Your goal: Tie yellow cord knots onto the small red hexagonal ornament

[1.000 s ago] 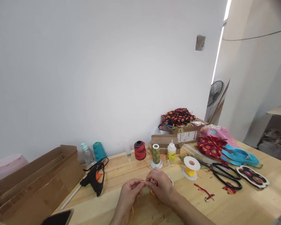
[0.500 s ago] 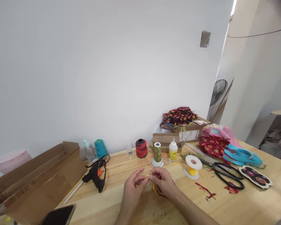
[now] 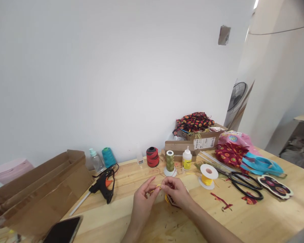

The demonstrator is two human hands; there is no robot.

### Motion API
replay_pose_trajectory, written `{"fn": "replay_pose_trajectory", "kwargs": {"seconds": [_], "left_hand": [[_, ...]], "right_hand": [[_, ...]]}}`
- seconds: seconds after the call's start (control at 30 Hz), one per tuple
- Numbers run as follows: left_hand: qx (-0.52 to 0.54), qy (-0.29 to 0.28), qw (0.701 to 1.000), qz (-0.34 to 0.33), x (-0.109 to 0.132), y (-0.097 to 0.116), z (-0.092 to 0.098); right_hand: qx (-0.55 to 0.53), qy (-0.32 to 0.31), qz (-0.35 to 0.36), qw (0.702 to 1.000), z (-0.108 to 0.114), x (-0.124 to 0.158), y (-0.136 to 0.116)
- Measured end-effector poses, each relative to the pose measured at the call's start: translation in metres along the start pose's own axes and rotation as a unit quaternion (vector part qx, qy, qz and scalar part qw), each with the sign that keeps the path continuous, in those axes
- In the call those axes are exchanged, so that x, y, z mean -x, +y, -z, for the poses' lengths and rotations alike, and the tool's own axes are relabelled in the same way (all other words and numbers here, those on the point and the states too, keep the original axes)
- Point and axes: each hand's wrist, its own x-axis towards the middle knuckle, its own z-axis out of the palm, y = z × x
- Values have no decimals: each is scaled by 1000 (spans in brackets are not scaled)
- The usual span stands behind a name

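Bright yellow is shown by the near cord (image 3: 159,186) and the thread (image 3: 206,181) on the white spool (image 3: 214,174) at right. Farther off, a left cone (image 3: 108,158) is wound in teal, a second cone (image 3: 152,158) in red and black. The far cloth pile (image 3: 195,122) is printed with red and orange motifs on black; the right strip (image 3: 250,161) is coloured light blue.

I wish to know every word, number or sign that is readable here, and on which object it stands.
Nothing reads with certainty.
White paper label on the brown cardboard box: too small.
Yellow label on the white plastic bottle: blurred.
Label on the small translucent bottle: too small.
Round blue emblem on the crumpled pink material: blurred, perhaps "H".
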Motion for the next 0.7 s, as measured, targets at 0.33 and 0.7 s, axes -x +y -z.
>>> {"fn": "replay_pose_trajectory", "kwargs": {"seconds": [0.33, 0.7], "left_hand": [[-63, 33, 997, -33, 6, 8, 1], [-25, 4, 1000, -16, 2, 6, 3]], "right_hand": [[-40, 4, -6, 999, -1, 0, -11], [317, -34, 235, 918, 10, 3, -17]]}}
